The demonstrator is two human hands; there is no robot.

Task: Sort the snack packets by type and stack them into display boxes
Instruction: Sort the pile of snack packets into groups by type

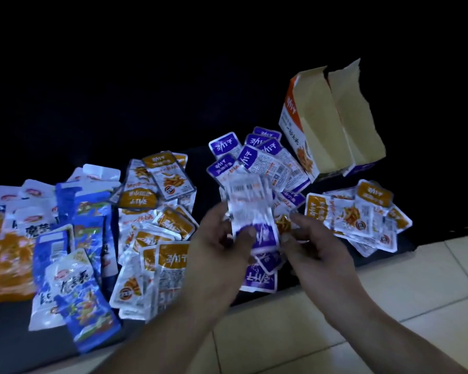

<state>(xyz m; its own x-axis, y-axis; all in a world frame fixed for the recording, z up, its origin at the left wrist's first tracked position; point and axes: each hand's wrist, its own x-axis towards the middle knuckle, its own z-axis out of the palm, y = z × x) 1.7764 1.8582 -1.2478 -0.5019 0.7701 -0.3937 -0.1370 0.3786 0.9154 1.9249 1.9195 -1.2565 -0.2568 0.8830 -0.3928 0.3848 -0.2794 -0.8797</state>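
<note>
The left hand (222,238) grips a loose purple-packet stack (251,220) below the orange display box (308,125); the right hand (316,244) is beside it, hold unclear. Uneven edges may let packets slip.

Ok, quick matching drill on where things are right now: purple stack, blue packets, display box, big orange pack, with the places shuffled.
1. purple stack
2. blue packets
3. display box
4. big orange pack

A. far left edge
B. back right, flaps open
C. gripped by the left hand
D. between the big orange pack and the orange-label pile

Pairs: 1-C, 2-D, 3-B, 4-A
</note>
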